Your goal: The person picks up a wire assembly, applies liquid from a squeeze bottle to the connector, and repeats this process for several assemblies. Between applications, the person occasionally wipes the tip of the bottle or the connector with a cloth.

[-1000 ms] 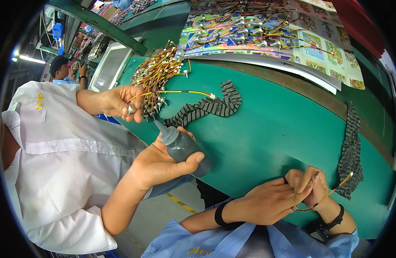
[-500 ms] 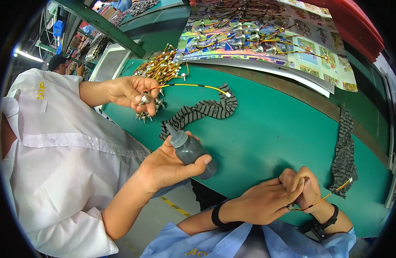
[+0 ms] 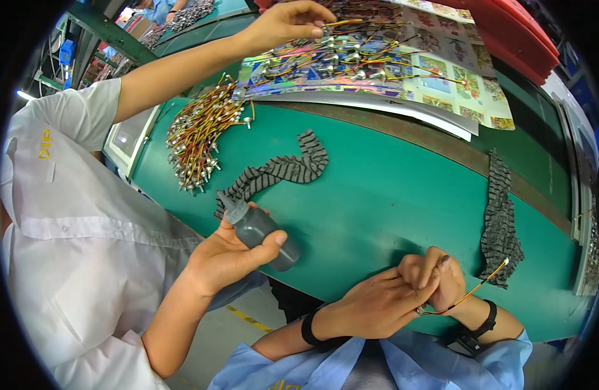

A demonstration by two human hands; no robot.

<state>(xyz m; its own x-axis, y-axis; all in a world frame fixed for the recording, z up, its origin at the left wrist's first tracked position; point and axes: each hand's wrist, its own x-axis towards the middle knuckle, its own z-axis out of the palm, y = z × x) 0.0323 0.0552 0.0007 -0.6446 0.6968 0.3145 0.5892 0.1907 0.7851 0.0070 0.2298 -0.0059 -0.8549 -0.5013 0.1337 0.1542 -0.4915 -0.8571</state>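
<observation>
My left hand (image 3: 374, 304) and my right hand (image 3: 450, 281) are pressed together above the table's near edge. The fingers of my left hand are closed at a small metal component (image 3: 421, 311), only partly visible. Its red, yellow and black wire lead (image 3: 471, 291) runs across my right wrist and ends in a white connector. My right hand is curled against the left fingers, with dark smudges on a fingertip; what it holds is hidden. Beyond it lies a striped grey cloth (image 3: 501, 224).
On the left, a person in white holds a dark squeeze bottle (image 3: 257, 231) and reaches over wired components on printed sheets (image 3: 436, 68). A heap of wired components (image 3: 198, 133) and another striped cloth (image 3: 273, 170) lie on the green table (image 3: 377, 195). Red trays (image 3: 517, 39) stand at the back.
The co-worker's far hand has moved from above the heap to the printed sheets; the component it held no longer shows. The view has shifted slightly. My hands stay together.
</observation>
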